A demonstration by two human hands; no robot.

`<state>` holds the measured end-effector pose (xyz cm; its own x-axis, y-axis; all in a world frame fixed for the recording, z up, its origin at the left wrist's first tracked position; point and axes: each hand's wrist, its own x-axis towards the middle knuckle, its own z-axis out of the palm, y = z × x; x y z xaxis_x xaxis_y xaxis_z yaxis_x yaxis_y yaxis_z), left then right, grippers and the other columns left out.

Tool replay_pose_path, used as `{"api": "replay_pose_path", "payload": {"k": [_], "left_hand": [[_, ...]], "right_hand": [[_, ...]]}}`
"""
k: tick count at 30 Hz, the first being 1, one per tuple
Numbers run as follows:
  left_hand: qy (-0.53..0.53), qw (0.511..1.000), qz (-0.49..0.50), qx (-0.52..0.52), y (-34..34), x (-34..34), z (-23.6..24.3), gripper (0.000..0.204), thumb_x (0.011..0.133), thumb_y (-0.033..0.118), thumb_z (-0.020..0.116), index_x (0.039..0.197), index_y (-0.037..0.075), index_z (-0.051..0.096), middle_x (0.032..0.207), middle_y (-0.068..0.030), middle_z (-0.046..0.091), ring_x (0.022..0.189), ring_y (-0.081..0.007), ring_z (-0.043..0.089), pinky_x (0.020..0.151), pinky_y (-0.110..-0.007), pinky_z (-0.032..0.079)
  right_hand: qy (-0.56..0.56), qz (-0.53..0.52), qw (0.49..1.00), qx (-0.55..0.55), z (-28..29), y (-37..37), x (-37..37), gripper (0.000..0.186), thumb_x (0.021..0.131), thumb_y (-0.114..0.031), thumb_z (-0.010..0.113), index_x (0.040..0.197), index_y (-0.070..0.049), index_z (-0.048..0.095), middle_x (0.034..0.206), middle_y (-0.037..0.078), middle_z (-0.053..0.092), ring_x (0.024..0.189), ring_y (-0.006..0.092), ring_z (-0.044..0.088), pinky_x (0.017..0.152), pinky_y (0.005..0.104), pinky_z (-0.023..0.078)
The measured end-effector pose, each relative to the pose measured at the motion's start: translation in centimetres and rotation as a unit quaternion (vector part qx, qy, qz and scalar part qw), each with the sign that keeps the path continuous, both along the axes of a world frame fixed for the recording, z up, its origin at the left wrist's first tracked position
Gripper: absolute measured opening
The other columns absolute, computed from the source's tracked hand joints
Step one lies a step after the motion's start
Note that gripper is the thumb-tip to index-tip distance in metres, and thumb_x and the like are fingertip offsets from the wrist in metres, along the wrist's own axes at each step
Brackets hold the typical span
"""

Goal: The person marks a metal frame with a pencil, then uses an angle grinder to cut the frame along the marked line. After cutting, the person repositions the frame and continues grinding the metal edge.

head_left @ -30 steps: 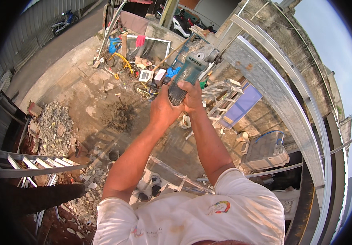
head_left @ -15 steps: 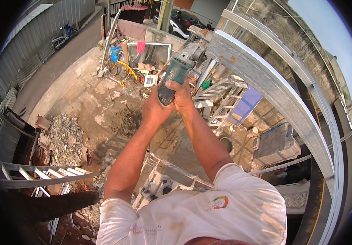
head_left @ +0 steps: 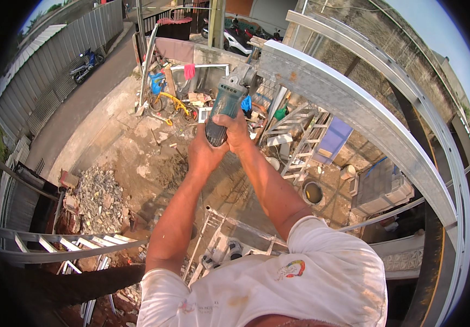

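A green and black angle grinder [head_left: 227, 101] is held out in front of me at arm's length, its metal head pointing away. My left hand [head_left: 206, 152] is wrapped round the rear of its body. My right hand [head_left: 236, 129] grips the same body from the right, thumb across the top. The grinder's disc and guard [head_left: 250, 76] are right beside the near-left end of a long grey metal beam [head_left: 349, 101]. Whether the disc touches the beam I cannot tell.
A second metal rail [head_left: 365, 49] runs beyond the beam. Below are a stepladder [head_left: 307, 143], a rubble heap [head_left: 99, 193], a yellow bicycle [head_left: 177, 106] and a round pit [head_left: 312, 192]. Another ladder [head_left: 71, 245] lies at lower left. My feet [head_left: 235, 249] stand on a narrow scaffold.
The grinder, both hands and the beam's end sit further left in the picture, and the background has shifted too. Both hands keep their hold on the grinder.
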<state>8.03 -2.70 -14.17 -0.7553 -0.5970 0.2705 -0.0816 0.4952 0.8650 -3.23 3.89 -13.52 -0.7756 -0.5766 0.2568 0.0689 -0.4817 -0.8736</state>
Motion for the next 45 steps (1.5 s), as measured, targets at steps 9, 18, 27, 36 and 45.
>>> {"api": "replay_pose_path", "payload": {"k": [9, 18, 27, 36, 45], "left_hand": [[0.013, 1.0, 0.025, -0.001, -0.2, 0.9, -0.1, 0.073, 0.071, 0.038, 0.086, 0.127, 0.004, 0.053, 0.102, -0.0242, 0.071, 0.099, -0.0428, 0.071, 0.083, -0.049, 0.055], [0.023, 0.999, 0.049, -0.006, -2.9, 4.1, 2.5, 0.069, 0.069, 0.034, 0.088, 0.119, 0.001, 0.055, 0.098, -0.018, 0.07, 0.091, -0.0315, 0.071, 0.08, -0.042, 0.054], [0.048, 0.9, -0.11, 0.418, -2.4, 10.5, -2.9, 0.053, 0.078, 0.016, 0.08, 0.122, 0.0, 0.056, 0.097, -0.0071, 0.066, 0.078, -0.0188, 0.067, 0.067, -0.033, 0.058], [-0.094, 0.958, 0.047, 0.267, -3.6, 17.3, -9.3, 0.084, 0.089, 0.055, 0.076, 0.144, -0.003, 0.05, 0.115, -0.0188, 0.069, 0.101, -0.0227, 0.068, 0.084, -0.039, 0.056], [-0.17, 0.979, 0.095, 0.051, 0.2, 22.5, -10.1, 0.068, 0.084, 0.017, 0.078, 0.145, 0.007, 0.051, 0.116, -0.0222, 0.073, 0.107, -0.0364, 0.071, 0.092, -0.043, 0.054]], "right_hand": [[-0.001, 0.022, 1.0, 0.012, 1.4, -0.7, 1.4, 0.075, 0.067, -0.023, 0.085, 0.13, -0.005, 0.05, 0.104, 0.004, 0.055, 0.097, 0.0189, 0.058, 0.089, 0.0376, 0.051], [0.05, 0.051, 0.997, -0.003, 4.4, -3.5, 4.3, 0.076, 0.068, -0.029, 0.086, 0.13, -0.005, 0.049, 0.105, 0.005, 0.054, 0.096, 0.0184, 0.057, 0.086, 0.0355, 0.051], [-0.095, 0.216, 0.971, 0.021, -1.0, -3.7, 7.5, 0.059, 0.074, -0.019, 0.082, 0.122, -0.002, 0.053, 0.095, 0.01, 0.063, 0.086, 0.0262, 0.073, 0.081, 0.0406, 0.064], [-0.243, 0.209, 0.937, 0.141, -9.8, -5.8, 10.4, 0.045, 0.079, -0.01, 0.077, 0.117, -0.006, 0.055, 0.091, 0.008, 0.063, 0.071, 0.0233, 0.067, 0.064, 0.0418, 0.06], [-0.363, 0.111, 0.897, 0.228, -16.5, -8.2, 11.7, 0.026, 0.081, -0.014, 0.077, 0.1, -0.002, 0.063, 0.08, 0.01, 0.066, 0.067, 0.0272, 0.068, 0.064, 0.044, 0.06]]}}
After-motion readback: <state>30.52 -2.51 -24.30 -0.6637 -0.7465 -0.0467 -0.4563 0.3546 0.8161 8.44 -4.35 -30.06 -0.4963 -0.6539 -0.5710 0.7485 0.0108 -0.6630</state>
